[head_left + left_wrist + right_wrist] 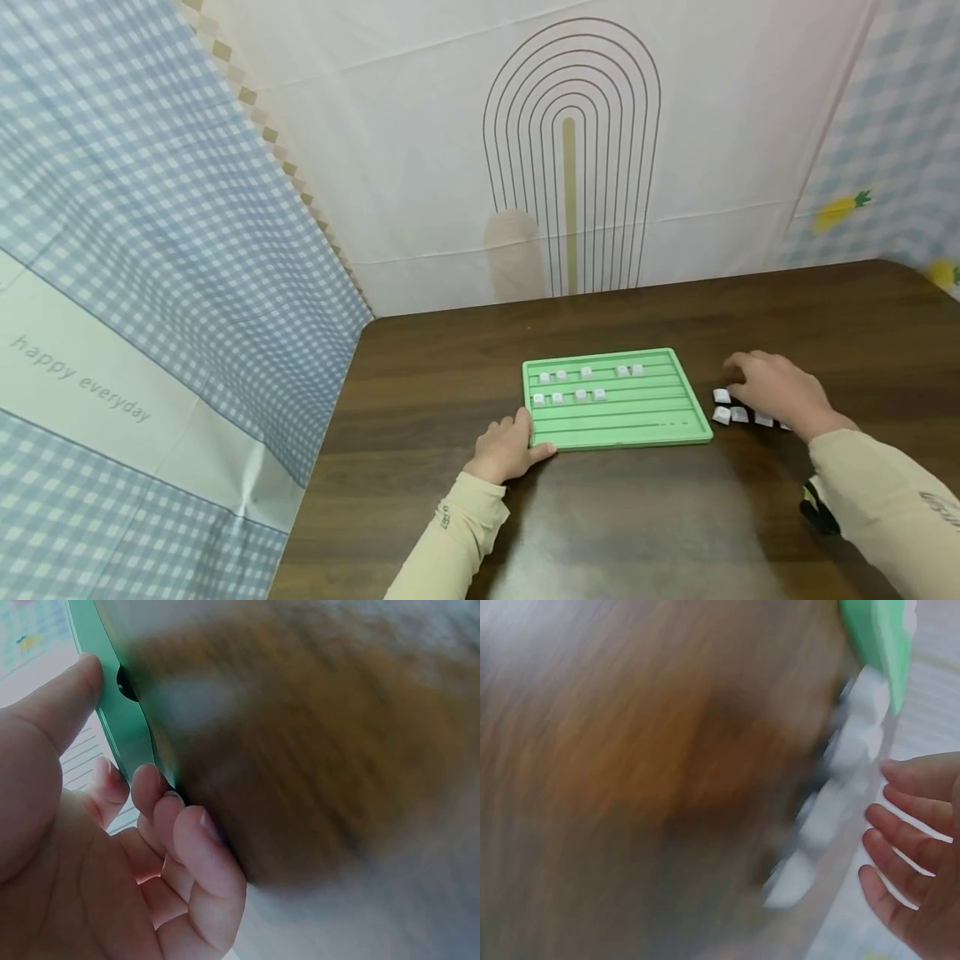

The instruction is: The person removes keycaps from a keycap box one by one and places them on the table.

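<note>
On the dark wooden table [420, 375], the green board [615, 420] lies flat, its near-left corner gripped by the left hand [501, 448]. Nine small white caps [587, 372] sit along its two far rows; nearer rows bare. Right of it, loose caps [722, 415] (five at least; others may be hidden) lie under or beside the right hand [780, 392], fingers loosely parted, nothing visibly held. Placing looks part-done.

- "happy everyday" in grey lowercase on the white band [187, 446] of the blue checked cloth [112, 150], easy read
- left sleeve [465, 521] and right sleeve [881, 492] both have some dark print, can't make it out tbh
- little white keycaps [722, 415]: way too small to read anything on
</note>
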A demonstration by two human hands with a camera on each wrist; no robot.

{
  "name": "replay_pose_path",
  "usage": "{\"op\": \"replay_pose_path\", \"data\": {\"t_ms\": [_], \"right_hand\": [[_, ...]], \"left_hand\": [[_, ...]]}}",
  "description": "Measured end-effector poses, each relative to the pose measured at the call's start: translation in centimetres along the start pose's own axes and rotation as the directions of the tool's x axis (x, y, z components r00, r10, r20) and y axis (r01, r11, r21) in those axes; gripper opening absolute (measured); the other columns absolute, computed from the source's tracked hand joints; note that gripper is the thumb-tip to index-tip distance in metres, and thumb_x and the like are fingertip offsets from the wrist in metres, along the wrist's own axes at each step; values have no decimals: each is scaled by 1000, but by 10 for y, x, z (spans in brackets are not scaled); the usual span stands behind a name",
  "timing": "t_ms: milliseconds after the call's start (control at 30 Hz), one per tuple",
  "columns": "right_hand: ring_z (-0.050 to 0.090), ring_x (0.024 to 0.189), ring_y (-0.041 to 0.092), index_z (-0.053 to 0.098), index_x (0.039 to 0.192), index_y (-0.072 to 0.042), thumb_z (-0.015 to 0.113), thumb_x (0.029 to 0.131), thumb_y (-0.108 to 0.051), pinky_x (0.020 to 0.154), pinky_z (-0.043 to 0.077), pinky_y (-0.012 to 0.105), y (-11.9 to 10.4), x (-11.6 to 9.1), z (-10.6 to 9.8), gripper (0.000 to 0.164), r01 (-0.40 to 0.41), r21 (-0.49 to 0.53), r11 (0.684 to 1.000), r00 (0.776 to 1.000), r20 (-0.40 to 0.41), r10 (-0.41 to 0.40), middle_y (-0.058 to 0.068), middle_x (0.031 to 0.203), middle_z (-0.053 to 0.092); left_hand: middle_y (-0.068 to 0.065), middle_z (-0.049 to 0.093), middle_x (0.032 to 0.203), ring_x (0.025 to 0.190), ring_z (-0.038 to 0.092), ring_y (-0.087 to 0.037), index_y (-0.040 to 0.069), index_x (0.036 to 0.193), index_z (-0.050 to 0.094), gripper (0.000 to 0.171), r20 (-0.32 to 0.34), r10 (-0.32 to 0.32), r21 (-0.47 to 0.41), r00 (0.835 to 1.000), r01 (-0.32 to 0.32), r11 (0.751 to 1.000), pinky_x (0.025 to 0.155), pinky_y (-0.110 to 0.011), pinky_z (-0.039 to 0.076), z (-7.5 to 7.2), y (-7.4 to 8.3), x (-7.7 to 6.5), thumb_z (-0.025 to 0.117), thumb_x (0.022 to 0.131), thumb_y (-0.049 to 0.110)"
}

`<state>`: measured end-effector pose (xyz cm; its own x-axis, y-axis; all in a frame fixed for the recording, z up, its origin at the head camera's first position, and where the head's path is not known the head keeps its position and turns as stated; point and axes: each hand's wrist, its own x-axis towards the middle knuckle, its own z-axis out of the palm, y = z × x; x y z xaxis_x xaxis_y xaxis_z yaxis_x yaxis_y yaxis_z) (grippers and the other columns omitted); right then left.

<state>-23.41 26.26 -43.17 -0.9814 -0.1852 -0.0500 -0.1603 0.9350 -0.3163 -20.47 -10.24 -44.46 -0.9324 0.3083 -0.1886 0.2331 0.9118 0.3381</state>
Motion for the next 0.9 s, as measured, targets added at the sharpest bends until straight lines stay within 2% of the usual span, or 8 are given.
{"op": "replay_pose_path", "data": {"t_ms": [167,300,400,600,733,900], "right_hand": [[57,96,39,61,112,-4,61,85,-17,66,50,53,-48,15,12,30,148,1,989,986,-79,-147,24,112,62],[59,96,33,63,108,-8,63,84,-19,71,51,52,-87,28,30,26,240,-4,971,967,-91,-239,16,109,66],[60,93,30,63,107,-8,64,83,-20,71,51,48,-108,34,44,26,267,-11,964,960,-81,-267,15,107,66],[60,82,26,65,95,-7,65,82,-12,64,52,41,-122,39,57,14,288,-96,953,944,-137,-299,11,91,66],[60,83,27,65,91,-6,64,82,-9,63,53,41,-125,41,58,10,295,-117,948,936,-164,-311,9,88,65],[60,86,29,65,92,-6,64,83,-11,63,53,41,-129,44,56,10,303,-116,946,935,-155,-319,10,90,66]], "left_hand": [[-5,42,72,66,40,-24,12,86,38,40,8,-16,7,1000,16,1000,57,-36,30,-2,0,-1,57,86,47],[-6,43,72,67,40,-25,12,86,38,40,16,-27,14,999,27,1000,57,-36,31,-3,3,0,57,86,47],[-7,47,76,71,45,-26,12,90,40,40,22,-30,23,999,30,999,60,-39,36,-2,6,0,57,85,47],[-9,54,84,79,51,-30,11,97,43,42,25,-30,30,999,29,999,66,-44,43,0,9,1,57,85,48],[-8,51,79,73,47,-27,11,93,41,41,20,-28,25,999,28,999,62,-41,40,-1,7,1,57,85,48],[-6,45,74,68,42,-25,11,89,39,40,21,-34,11,999,34,999,58,-38,35,-3,2,1,57,85,47]]}}
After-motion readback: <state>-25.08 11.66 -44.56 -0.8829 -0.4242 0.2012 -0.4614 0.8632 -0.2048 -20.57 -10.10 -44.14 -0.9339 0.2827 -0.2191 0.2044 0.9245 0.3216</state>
